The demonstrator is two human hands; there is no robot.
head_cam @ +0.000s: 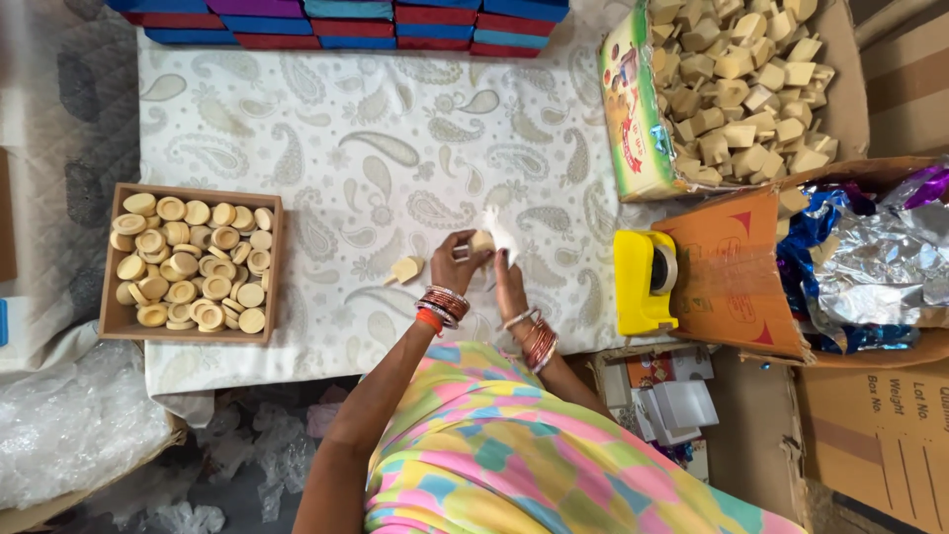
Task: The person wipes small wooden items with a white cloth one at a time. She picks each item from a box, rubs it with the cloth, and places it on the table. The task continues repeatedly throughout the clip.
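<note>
My left hand (pixel 457 259) and my right hand (pixel 508 280) meet over the paisley cloth (pixel 386 148), both gripping a small tan wooden piece (pixel 481 240). A scrap of white paper (pixel 499 229) sticks up from it between my fingers. A wooden spinning top (pixel 403 269) lies on the cloth just left of my left hand. Bangles circle both wrists.
A wooden tray (pixel 113 259) of round wooden discs sits at the left. A cardboard box (pixel 633 119) of wooden tops stands at the upper right. A yellow tape dispenser (pixel 643 281) sits right of my hands, beside a box of shiny foil (pixel 880 262). Coloured flat boxes (pixel 346 22) line the far edge.
</note>
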